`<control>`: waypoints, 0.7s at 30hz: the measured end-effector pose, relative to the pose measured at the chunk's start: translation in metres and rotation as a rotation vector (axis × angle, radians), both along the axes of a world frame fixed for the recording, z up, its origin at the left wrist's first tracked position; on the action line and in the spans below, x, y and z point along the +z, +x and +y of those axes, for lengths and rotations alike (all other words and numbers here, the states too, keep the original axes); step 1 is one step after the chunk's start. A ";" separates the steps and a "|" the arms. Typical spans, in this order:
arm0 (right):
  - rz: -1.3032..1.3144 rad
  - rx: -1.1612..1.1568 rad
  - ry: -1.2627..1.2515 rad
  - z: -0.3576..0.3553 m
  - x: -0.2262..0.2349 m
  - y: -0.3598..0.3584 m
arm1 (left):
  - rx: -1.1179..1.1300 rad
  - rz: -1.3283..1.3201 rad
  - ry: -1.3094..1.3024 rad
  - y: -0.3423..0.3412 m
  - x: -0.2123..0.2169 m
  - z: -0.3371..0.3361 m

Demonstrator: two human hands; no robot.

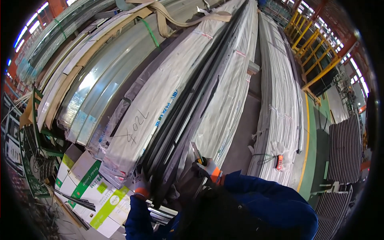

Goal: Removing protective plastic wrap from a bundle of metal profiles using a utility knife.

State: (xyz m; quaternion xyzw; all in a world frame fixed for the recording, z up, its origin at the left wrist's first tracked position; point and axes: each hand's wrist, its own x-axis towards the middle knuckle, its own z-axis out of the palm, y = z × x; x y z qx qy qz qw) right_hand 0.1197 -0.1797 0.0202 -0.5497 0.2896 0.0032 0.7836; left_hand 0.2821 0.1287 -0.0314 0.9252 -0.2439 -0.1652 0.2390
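Two hands low centre: left hand [141, 182] flat on the wrapped profile bundle [160, 104]; right hand [208, 168] clamped on utility knife [197, 153]. Bundle's long axis runs toward upper right.

Wrapped profile bundles [168, 100] in the middle, cardboard boxes [94, 188] lower left, yellow railing [316, 56] far right.

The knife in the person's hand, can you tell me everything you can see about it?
The knife is a small utility cutter with a thin, pale metal blade pointing up and slightly left, and a yellow and black handle. The right hand, in a white glove with an orange cuff, grips the handle. Its blade rises in front of the wrapped bundle of long metal strips in clear plastic; whether it touches the plastic cannot be told. The left hand rests apart, on the dark strips.
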 end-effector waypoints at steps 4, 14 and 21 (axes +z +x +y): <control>0.038 -0.055 -0.014 0.003 -0.001 0.003 | -0.006 -0.107 0.065 -0.004 0.000 -0.002; -0.036 -0.366 -0.119 -0.059 0.016 0.026 | 0.057 -0.155 0.070 0.017 -0.008 -0.006; 0.105 -0.321 -0.744 -0.087 -0.035 0.013 | 0.154 0.242 -0.302 0.026 -0.016 -0.008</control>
